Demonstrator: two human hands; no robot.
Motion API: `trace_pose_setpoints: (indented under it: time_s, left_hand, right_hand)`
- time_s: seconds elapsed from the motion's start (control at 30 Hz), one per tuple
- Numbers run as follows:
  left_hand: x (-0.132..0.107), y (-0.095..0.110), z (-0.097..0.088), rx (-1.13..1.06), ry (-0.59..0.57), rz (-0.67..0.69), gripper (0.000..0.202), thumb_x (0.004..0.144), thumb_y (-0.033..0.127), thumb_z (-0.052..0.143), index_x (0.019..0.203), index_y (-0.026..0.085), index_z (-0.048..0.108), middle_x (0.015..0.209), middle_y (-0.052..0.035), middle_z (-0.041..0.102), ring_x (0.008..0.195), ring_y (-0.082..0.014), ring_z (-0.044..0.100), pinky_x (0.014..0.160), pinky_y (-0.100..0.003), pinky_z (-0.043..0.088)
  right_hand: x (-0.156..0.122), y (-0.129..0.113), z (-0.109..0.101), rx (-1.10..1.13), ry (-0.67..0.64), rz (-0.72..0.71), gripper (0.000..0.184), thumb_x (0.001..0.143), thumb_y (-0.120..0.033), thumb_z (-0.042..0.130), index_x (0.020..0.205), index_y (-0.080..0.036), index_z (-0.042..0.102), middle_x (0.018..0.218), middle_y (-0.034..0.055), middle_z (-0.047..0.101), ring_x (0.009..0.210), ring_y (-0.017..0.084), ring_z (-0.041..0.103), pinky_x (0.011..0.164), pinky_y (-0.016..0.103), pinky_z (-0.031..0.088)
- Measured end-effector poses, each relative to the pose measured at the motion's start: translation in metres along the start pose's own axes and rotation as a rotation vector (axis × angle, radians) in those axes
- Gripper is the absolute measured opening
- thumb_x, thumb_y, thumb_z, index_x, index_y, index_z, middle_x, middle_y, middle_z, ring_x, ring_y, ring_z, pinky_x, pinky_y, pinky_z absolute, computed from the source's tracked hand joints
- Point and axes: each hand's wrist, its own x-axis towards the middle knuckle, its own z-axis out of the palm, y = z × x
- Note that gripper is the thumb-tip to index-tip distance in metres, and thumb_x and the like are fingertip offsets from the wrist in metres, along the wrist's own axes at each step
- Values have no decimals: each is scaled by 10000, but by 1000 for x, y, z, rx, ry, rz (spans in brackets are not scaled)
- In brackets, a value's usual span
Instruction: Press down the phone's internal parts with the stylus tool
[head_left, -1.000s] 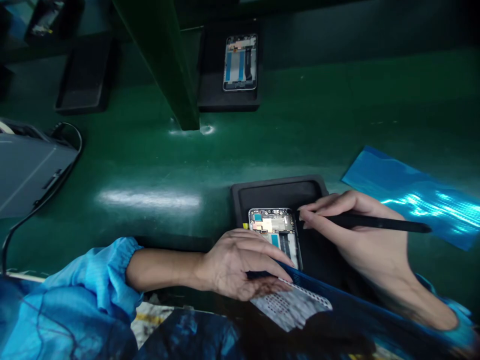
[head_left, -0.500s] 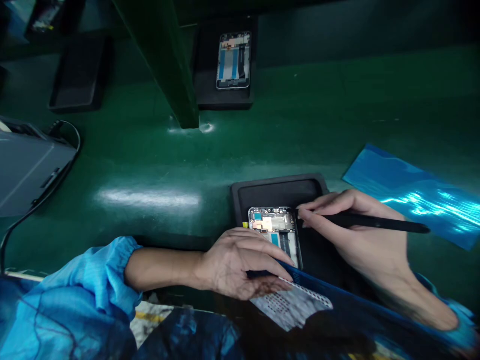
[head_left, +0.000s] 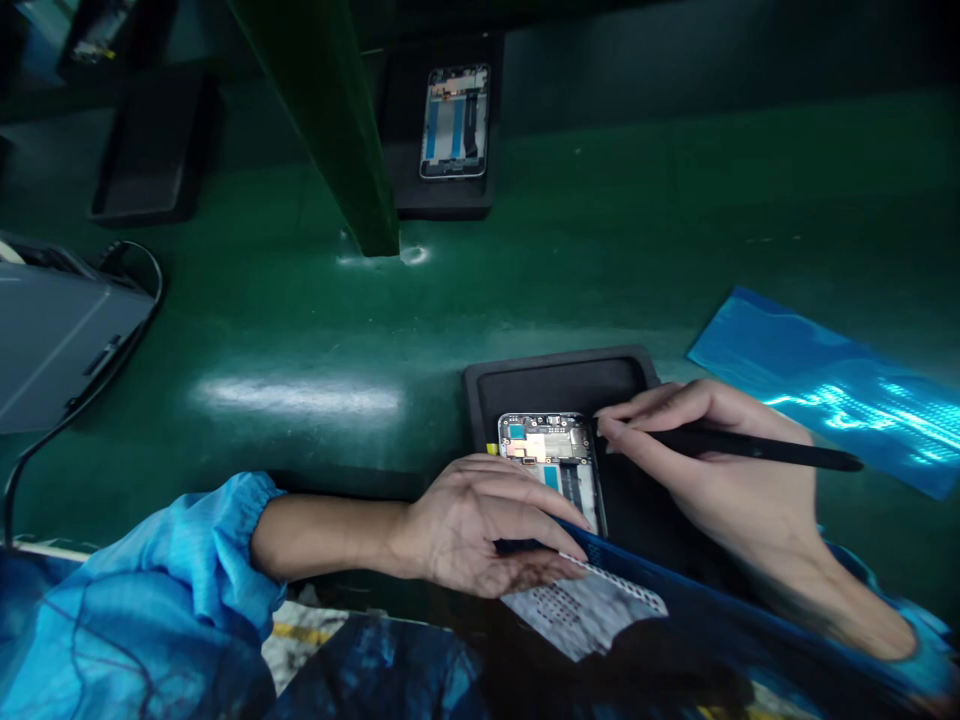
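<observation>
An opened phone [head_left: 559, 445] with its circuit board showing lies in a black tray [head_left: 562, 378]. My left hand [head_left: 480, 525] rests over the phone's lower left part, palm turned partly up. Between its thumb and fingers it pinches a dark blue film sheet [head_left: 720, 600] with a row of small dots along one edge, which hides the phone's lower end. My right hand [head_left: 720, 470] grips a slim black pen-like tool [head_left: 780, 448] between thumb and fingers. The tool's tip is at the phone's upper right corner; whether it touches cannot be made out.
Another blue film sheet [head_left: 817, 385] lies on the green bench at right. Farther back, a second opened phone [head_left: 455, 122] sits in a black tray [head_left: 401, 195]. Another black tray [head_left: 150, 160] is at far left. A green post [head_left: 322, 120] and a grey box with a cable [head_left: 67, 340] stand nearby.
The back tray with the second phone has shifted slightly left, and the far-left tray too. Both my hands and the near phone have hardly moved.
</observation>
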Motion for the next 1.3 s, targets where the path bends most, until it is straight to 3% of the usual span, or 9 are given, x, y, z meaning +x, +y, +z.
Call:
trace_pose_setpoints:
  time_s: [0.23,0.37,0.57,0.8,0.97,1.13,1.3]
  left_hand:
    - [6,2,-2,6,-74,-81,225,946,286,658,812,291,838,1074,31,917,826,-166,877,906,-224,700]
    - [8,3,-3,7,-51,-57,218,939,261,683,803,254,853,1045,-11,919,794,-170,872,885,-218,699]
    - [7,4,-3,-24,-74,-127,199,947,295,684,809,290,827,1072,26,915,810,-186,882,880,-278,725]
    - [3,3,-4,23,-49,-20,158,963,243,687,881,248,822,1073,-28,918,857,-172,885,939,-220,696]
    - [3,3,-3,14,-60,-61,219,960,256,666,850,279,854,1088,0,918,871,-162,884,934,-198,684]
    - [3,2,-2,19,-38,-27,159,956,238,696,889,240,839,1086,-20,918,843,-170,880,903,-231,702]
    - [3,5,-4,57,-59,-24,242,1033,279,631,911,227,833,1094,-19,916,879,-148,876,926,-221,690]
  right_hand:
    - [-1,0,0,9,-12,-20,228,772,-219,882,660,-275,693,740,-54,816,695,116,812,682,165,636]
    - [-1,1,0,6,-20,-56,238,792,-217,885,674,-278,687,735,-39,809,685,158,814,648,220,659]
    - [-2,4,-2,-6,-25,-82,253,813,-235,900,685,-280,687,752,-13,817,689,200,819,633,279,677]
    - [-2,6,0,6,-59,-85,230,799,-180,891,701,-276,707,779,-45,827,715,133,821,680,178,655]
    - [-2,3,-1,1,-65,-85,226,806,-200,884,696,-276,702,766,-55,824,708,121,818,689,166,651]
    - [-2,2,-2,18,-56,-86,229,806,-187,876,690,-273,700,759,-55,820,698,108,811,694,149,645]
    - [-2,1,0,42,-45,-75,237,792,-175,874,680,-264,685,745,-70,805,701,77,806,703,99,620]
